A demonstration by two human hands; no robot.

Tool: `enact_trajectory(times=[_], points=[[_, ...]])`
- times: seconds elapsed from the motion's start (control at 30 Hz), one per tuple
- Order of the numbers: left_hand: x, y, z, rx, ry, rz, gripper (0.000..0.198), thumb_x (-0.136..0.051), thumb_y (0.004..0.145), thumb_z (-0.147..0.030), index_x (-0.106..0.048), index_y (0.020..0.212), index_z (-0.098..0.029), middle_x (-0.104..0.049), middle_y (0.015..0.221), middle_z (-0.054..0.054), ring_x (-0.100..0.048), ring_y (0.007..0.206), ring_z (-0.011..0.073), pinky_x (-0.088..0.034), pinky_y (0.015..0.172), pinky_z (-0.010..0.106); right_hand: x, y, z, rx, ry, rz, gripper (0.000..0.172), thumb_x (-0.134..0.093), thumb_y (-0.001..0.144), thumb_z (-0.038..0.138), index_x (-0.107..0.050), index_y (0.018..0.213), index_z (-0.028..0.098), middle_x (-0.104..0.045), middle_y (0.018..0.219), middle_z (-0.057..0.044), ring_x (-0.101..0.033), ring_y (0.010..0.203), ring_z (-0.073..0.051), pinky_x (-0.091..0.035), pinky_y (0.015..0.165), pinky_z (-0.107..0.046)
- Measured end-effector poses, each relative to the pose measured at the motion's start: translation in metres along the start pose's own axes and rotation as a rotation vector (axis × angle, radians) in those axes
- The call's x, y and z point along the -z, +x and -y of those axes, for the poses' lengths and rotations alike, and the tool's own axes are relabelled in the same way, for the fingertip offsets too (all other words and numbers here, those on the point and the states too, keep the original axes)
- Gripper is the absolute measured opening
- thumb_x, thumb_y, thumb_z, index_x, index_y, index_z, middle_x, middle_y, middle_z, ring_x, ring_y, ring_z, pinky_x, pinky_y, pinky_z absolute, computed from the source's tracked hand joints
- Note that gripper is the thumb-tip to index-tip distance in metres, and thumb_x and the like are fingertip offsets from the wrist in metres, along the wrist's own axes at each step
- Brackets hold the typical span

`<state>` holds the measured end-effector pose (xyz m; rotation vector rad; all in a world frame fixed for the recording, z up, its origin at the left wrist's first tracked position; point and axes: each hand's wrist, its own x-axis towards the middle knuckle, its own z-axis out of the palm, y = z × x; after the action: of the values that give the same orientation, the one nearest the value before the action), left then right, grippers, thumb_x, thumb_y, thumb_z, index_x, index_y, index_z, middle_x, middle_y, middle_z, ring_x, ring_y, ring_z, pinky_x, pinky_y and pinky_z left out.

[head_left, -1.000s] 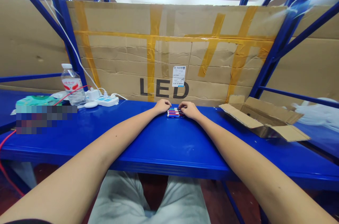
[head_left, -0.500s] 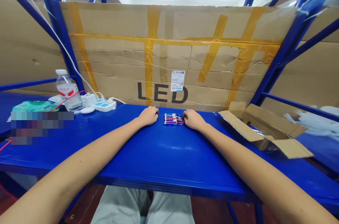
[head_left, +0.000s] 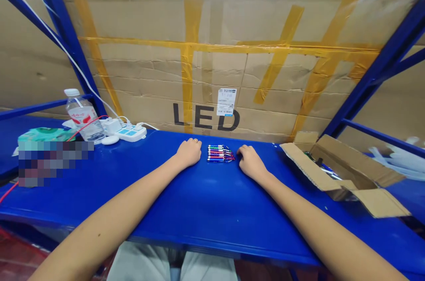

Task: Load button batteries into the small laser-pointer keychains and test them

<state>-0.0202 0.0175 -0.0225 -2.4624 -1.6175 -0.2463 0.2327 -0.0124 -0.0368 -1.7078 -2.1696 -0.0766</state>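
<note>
Several slim metallic pens (head_left: 217, 154) in blue, green, red and purple lie side by side in a row on the blue table (head_left: 206, 210). Their pointed ends face right. To the left of the row, my left hand (head_left: 190, 152) rests on the table with loosely bent fingers, holding nothing, a small gap from the pens. My right hand (head_left: 251, 161) is just beyond the pens' tips, its fingers bent, apart and holding nothing. The undersides of both hands are hidden.
At the right stands an open cardboard box (head_left: 312, 168) with more pens inside. A water bottle (head_left: 84, 117), a white power strip (head_left: 131, 131) and a green packet (head_left: 44, 134) sit at the left. A large cardboard panel (head_left: 149, 81) rises behind the table.
My right hand has drawn back to the right, off the pens' tips, uncovering them. The left hand stays beside the row. The camera view has tipped slightly downward.
</note>
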Motion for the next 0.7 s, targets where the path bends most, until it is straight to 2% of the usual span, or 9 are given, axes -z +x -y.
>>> enact_trajectory(times=[0.23,0.7], points=[[-0.005,-0.006,0.002,0.006,-0.028,-0.033,0.029,-0.041,0.09,-0.02,-0.062,0.108,-0.013,-0.062,0.115,0.018,-0.054,0.109,0.0305,-0.043,0.089,0.041,-0.004,0.0,0.005,0.016,-0.038,-0.036,0.029,-0.042,0.074,-0.003,-0.062,0.086,0.014,-0.062,0.098,-0.013,-0.052,0.096,-0.023,-0.038,0.084,-0.03],[0.001,-0.004,-0.009,0.034,0.035,0.055,0.036,-0.036,0.091,-0.018,-0.055,0.12,-0.008,-0.057,0.124,0.02,-0.05,0.117,0.0317,-0.042,0.094,0.046,-0.01,0.006,-0.012,0.084,0.101,-0.055,0.035,-0.041,0.067,-0.006,-0.062,0.086,0.015,-0.063,0.097,-0.009,-0.051,0.094,-0.021,-0.039,0.088,-0.031]])
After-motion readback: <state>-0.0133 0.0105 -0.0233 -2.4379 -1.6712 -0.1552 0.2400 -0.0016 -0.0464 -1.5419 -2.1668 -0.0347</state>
